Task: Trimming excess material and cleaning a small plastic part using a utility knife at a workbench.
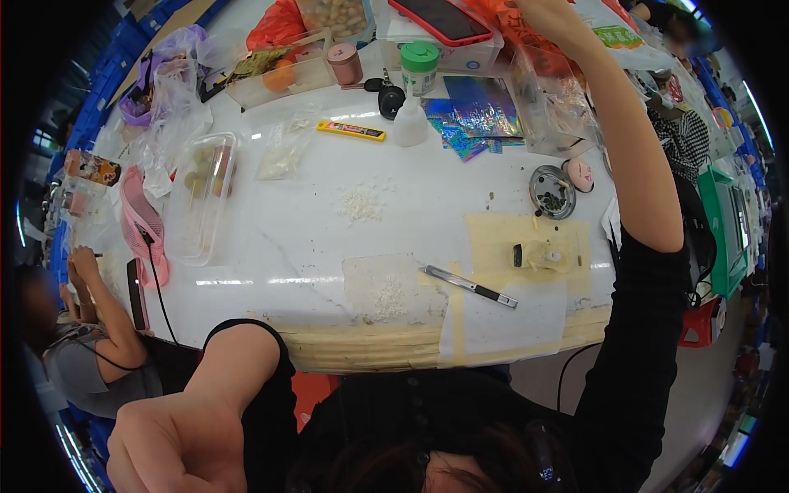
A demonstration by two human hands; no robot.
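My left hand (pixel 177 444) is raised close to the camera at the lower left, its fingers curled in. Whatever they may hold is hidden. My right arm stretches to the far side of the table, where my right hand (pixel 552 18) is cut off by the top edge, beside an orange-red plastic bag (pixel 518 37); its fingers are out of sight. Between my arms lie a utility knife (pixel 468 286) and a pile of small white pieces (pixel 389 300) on a clear sheet. A second white pile (pixel 362 204) sits farther back.
At the back stand a green-lidded jar (pixel 419 67), a white squeeze bottle (pixel 410 123) and a red-cased phone (pixel 441 18) on a box. Holographic sheets (pixel 481 111), a glass dish (pixel 552 193) and a plastic tray (pixel 204 201) lie around. Another person (pixel 99 353) sits at left.
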